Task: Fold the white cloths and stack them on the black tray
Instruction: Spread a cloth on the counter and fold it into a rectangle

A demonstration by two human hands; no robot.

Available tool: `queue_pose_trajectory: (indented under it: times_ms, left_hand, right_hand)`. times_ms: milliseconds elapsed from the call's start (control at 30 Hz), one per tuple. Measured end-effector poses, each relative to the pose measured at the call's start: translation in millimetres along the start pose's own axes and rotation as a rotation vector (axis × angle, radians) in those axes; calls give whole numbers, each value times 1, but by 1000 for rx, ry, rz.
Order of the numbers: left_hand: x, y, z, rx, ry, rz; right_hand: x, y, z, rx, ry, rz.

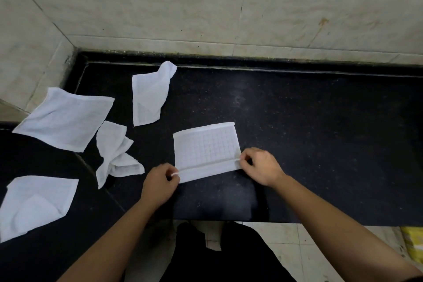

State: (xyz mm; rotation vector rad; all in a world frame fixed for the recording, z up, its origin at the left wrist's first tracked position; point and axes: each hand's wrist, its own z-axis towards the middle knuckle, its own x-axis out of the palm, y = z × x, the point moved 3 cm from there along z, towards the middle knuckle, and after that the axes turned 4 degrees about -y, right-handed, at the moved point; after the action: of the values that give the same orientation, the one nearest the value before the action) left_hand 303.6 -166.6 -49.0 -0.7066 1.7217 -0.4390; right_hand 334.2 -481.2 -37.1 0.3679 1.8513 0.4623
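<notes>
A white checked cloth [206, 146] lies flat on the black counter [309, 133] in front of me. My left hand [160, 182] pinches its near left corner and my right hand [259, 163] pinches its near right corner, with the near edge lifted into a narrow fold. The black tray [45, 224] sits at the lower left, round-edged, with a white cloth [34, 204] lying on it. Another cloth [66, 118] lies flat at the tray's far edge. A crumpled cloth [114, 153] and a half-folded one [148, 96] lie on the counter to the left.
Tiled walls [206, 7] close off the counter at the back and left. The counter's front edge runs just below my hands, with floor tiles [286, 240] beneath. A yellow object [414, 242] sits at the lower right on the floor.
</notes>
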Motion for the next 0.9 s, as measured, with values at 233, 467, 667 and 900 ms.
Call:
queue_pose_trajectory:
  times_ms: [233, 467, 667, 900]
  left_hand:
    - [-15, -10, 74, -254, -158, -309]
    - [-6, -13, 112, -207, -191, -187]
    - [4, -10, 112, -132, -287, -64]
    - [43, -24, 90, 473, -130, 431]
  right_hand:
    - [-14, 5, 67, 253, -184, 306]
    - [-4, 2, 108, 204, -246, 168]
    - [9, 6, 112, 93, -343, 75]
    - [58, 44, 89, -240, -206, -316]
